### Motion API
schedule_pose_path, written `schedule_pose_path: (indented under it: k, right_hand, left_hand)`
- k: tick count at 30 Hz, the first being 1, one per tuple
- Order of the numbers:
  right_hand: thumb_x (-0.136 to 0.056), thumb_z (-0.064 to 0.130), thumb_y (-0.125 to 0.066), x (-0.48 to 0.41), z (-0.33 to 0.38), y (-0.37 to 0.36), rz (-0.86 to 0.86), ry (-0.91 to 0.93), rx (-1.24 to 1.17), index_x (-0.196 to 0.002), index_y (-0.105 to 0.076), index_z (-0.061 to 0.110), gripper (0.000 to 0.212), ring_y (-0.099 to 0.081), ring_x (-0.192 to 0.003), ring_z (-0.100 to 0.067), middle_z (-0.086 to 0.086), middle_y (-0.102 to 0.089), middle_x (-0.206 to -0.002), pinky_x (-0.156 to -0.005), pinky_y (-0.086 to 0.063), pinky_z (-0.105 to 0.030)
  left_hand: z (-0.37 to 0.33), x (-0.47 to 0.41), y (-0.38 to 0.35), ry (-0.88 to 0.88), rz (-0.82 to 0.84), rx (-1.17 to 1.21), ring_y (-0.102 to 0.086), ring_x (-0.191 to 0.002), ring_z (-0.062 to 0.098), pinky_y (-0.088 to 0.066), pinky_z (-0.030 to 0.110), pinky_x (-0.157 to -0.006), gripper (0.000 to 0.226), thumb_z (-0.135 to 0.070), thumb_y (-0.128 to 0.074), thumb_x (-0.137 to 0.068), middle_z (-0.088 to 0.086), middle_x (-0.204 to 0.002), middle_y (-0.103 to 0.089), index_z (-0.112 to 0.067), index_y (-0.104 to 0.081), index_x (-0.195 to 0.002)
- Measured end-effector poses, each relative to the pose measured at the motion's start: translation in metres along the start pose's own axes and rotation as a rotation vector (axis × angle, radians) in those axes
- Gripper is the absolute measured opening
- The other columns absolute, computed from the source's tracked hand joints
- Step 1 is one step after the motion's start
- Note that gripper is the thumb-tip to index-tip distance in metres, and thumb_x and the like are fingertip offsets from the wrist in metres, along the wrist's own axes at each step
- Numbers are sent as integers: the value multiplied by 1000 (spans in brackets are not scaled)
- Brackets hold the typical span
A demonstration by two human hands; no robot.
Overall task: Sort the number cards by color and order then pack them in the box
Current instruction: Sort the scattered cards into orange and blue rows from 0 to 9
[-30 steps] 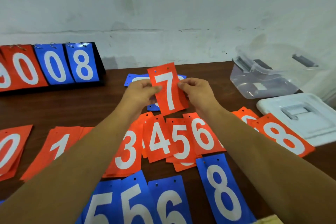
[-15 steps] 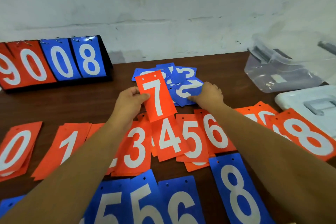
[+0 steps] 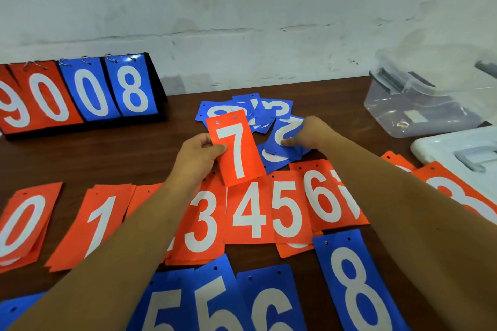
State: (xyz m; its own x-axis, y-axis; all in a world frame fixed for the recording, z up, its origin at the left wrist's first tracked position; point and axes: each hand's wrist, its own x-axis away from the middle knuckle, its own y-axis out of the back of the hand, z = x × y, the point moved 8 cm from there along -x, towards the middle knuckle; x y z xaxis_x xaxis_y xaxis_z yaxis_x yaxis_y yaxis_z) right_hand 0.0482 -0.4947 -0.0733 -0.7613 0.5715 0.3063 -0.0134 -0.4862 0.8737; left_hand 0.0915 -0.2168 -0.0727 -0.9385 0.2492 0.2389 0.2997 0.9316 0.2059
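Blue number cards lay nearest the camera on the dark wooden table: a blue 5 card, a second blue 5 card overlapping it, a blue 6 card and, further right, a blue 8 card. Beyond them ran a row of orange piles reading, left to right, 0, 1, 3, 4, 5 and 6. The left forearm hid the pile between 1 and 3. An orange 8 card showed past the right forearm, half covered by it.

Above the row, the left hand pinched the orange 7 card by its left edge, thumb on the face, holding it upright and slightly tilted over the 3 and 4 piles. Just beside it, the right hand reached into the loose blue pile. Its thumb lay on the face of a blue 2 card with the fingers curled round the card's edge.

Further right stood the clear plastic box, with no cards visible in it, and its white lid lay flat nearer the camera. At the far left, against the wall, a ring-bound flip scoreboard read 9 0 in orange and 0 8 in blue.
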Motion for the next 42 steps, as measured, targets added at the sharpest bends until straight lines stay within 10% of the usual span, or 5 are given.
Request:
schedule_pose_path:
  k: [10,19,38,42]
  right_hand:
    - [-78,44,-77,-3,4,2,-47,147,121,-129,-52,14,64,-37,-132,-32,-11,-36,-146,-109,-35,-50]
    - [-70,50,-82,-23,7,8,170,241,204,-154,-16,31,109,-21,-143,-36,-5,-22,-159,-113,-30,-56]
    - [-83,19,-77,-37,-27,27,-181,-45,-295,-99,-52,4,33,-56,-89,-25,-11,-57,-97,-63,-46,-32]
    - [-87,17,-71,-31,-38,42,-291,-3,-636,-73,-56,6,24,-67,-95,-33,-15,-63,-88,-80,-56,-46]
  left_hand:
    - [0,-1,-4,10,6,2,-72,-91,17,-60,39,-85,23,-26,-67,-94,-1,-107,-72,-21,-64,-116]
    - [-5,-15,-9,14,4,26,-71,-84,11,-58,30,-71,9,-22,-66,-94,-6,-96,-71,-26,-64,-101]
    - [-11,-13,-23,26,10,-12,-70,-94,15,-58,42,-90,22,-24,-66,-94,-2,-110,-70,-22,-63,-116]
    - [-15,-11,-24,26,9,9,-71,-96,17,-58,43,-91,28,-24,-66,-94,0,-114,-71,-20,-64,-121]
